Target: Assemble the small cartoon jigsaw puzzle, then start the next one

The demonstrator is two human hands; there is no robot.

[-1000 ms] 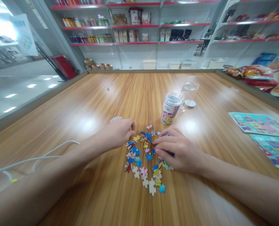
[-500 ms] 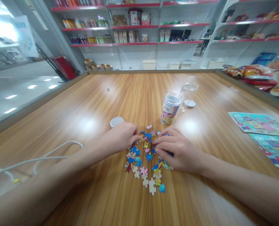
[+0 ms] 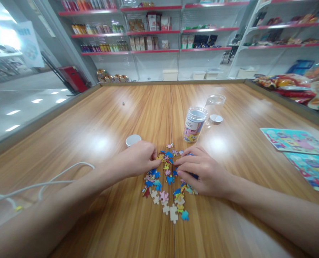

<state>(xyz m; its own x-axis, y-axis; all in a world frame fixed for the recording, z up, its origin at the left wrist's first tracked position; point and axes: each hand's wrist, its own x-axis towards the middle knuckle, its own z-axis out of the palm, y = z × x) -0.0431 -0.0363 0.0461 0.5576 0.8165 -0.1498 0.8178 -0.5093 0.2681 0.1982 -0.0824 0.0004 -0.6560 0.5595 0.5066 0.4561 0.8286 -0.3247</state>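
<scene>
While right hand [image 3: 202, 173] lies flat on puzzle pieces [image 3: 166, 184] strewn near-to-far, left hand [image 3: 138, 160] grip unclear.

Bright overhead light is reflected as glare patches on the counter [image 3: 100, 143]; edges are bowed by wide-angle distortion, and shadows are faint.

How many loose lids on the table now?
2. The near lid sits just beyond the left hand; the far lid lies right of the labelled jar. More could hide under the hands.
</scene>
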